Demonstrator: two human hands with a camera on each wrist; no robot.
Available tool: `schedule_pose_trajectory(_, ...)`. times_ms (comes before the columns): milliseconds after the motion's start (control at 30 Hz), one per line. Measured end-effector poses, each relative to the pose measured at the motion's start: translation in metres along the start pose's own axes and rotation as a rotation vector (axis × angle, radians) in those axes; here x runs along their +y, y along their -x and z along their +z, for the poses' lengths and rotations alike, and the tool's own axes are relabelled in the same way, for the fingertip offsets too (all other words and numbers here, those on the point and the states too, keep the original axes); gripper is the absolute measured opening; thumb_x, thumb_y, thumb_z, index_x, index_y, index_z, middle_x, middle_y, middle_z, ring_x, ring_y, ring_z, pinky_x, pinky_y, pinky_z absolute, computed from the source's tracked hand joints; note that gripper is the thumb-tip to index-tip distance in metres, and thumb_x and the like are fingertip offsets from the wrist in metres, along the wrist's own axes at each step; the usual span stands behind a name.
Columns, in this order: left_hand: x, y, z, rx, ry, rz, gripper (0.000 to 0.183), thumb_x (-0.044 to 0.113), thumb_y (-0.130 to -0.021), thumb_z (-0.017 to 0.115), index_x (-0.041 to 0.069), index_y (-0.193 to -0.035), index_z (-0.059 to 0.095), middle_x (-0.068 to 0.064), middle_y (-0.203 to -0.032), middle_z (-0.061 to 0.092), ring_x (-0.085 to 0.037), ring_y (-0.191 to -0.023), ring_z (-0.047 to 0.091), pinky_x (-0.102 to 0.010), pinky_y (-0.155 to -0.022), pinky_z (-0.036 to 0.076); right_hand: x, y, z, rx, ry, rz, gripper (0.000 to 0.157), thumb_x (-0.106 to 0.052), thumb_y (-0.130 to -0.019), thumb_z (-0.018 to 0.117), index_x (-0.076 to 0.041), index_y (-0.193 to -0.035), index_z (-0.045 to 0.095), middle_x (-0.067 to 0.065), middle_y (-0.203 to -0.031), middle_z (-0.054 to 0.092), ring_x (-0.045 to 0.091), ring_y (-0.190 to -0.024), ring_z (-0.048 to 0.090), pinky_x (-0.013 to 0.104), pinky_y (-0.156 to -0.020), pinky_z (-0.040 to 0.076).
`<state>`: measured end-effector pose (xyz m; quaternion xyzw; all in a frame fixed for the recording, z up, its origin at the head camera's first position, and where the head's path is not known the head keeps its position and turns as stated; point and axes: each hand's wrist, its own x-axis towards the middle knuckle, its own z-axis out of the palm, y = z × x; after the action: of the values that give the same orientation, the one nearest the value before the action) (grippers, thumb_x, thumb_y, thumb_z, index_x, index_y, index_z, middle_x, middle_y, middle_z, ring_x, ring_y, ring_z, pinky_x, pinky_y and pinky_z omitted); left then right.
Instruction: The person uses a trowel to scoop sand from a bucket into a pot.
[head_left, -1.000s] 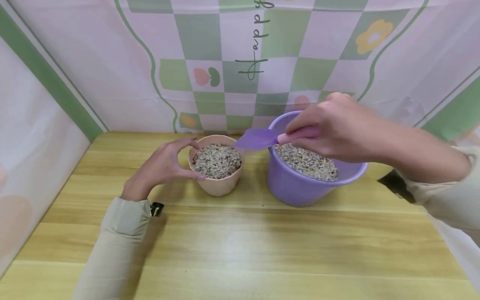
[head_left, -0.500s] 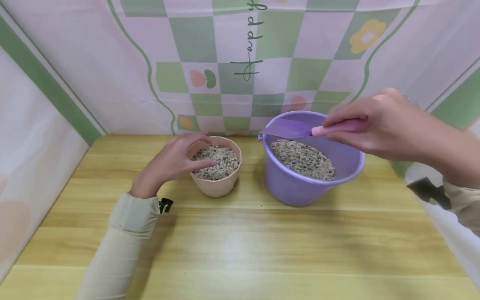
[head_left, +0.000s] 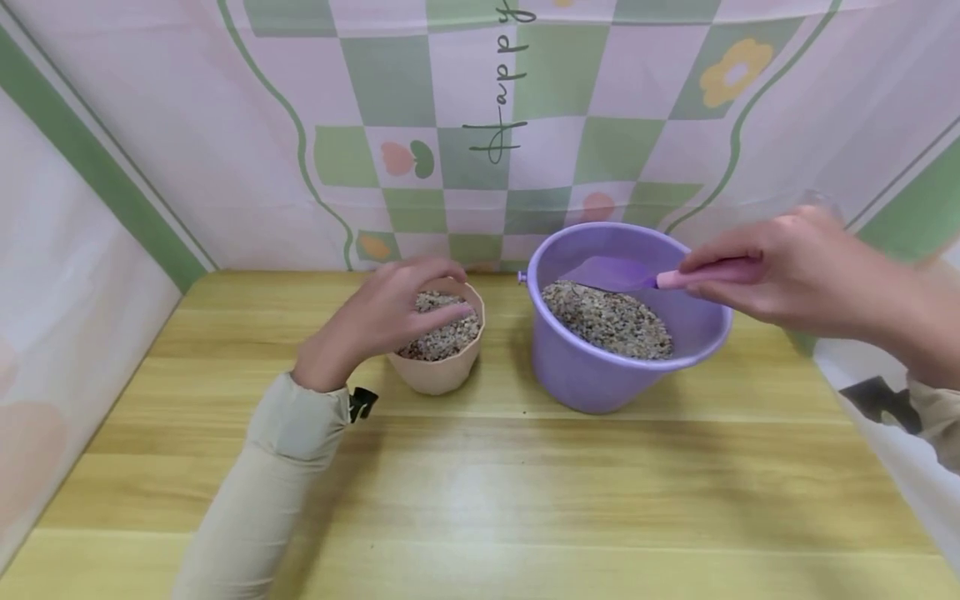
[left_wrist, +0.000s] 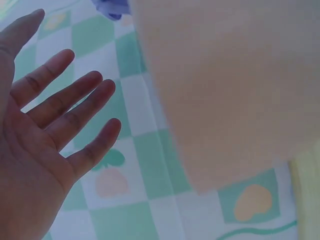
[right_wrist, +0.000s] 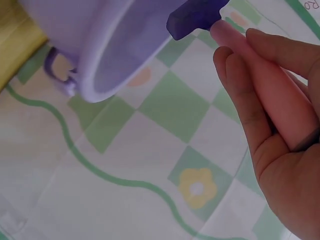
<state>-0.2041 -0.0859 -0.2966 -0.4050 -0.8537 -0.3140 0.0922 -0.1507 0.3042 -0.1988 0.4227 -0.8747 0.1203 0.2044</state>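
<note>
Over the left side of a peach-coloured pot, my left hand hovers with spread, relaxed fingers, partly covering the gravel that fills it. The left wrist view has this hand apart from the blurred pot wall. My right hand grips the pink handle of a small trowel. Its purple blade is inside the purple bucket, low over the gravel there; whether it touches is unclear. In the right wrist view, fingers and thumb wrap the trowel's handle.
Pot and bucket stand side by side near the back of the wooden table, a narrow gap between them. Behind rises a green-and-white checked cloth. On the bucket's rim sits a small lug.
My right hand has drawn the trowel rightward from between the containers, then lowered it into the bucket. My left hand has left the pot's side and moved right, over its top.
</note>
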Motion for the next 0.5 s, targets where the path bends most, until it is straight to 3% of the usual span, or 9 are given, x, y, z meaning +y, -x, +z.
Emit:
schedule_pose_trajectory(200,0.017,-0.014,0.006,-0.065,0.035,-0.015,0.043,0.04,-0.093,0.071,0.012,-0.124,0.064,-0.002,-0.126,0.064,-0.007,-0.092,0.07,-0.032,-0.084,0.055,0.006,0.011,0.004,-0.05,-0.026,0.047,0.02,-0.005,-0.069,0.088,-0.011,-0.086,0.081,0.0,-0.077,0.076,-0.012,-0.068,0.063,0.009,-0.053,0.049)
schedule_pose_trajectory(400,0.032,-0.027,0.017,-0.069,-0.024,-0.008,0.054,0.054,-0.089,0.07,0.017,-0.127,0.063,-0.003,-0.143,0.053,-0.002,-0.073,0.066,-0.027,-0.077,0.055,0.017,0.022,0.007,-0.095,-0.016,0.08,0.024,-0.001,-0.064,0.088,-0.01,-0.084,0.08,0.001,-0.076,0.076,-0.012,-0.062,0.061,0.01,-0.051,0.047)
schedule_pose_trajectory(500,0.035,-0.031,0.023,-0.069,-0.069,-0.012,0.061,0.063,-0.084,0.069,0.022,-0.128,0.063,-0.003,-0.151,0.046,-0.011,-0.093,0.069,-0.028,-0.078,0.055,0.021,0.026,0.009,-0.128,-0.031,0.096,0.025,0.0,-0.064,0.088,-0.011,-0.085,0.08,-0.001,-0.077,0.076,-0.012,-0.059,0.059,0.01,-0.049,0.046)
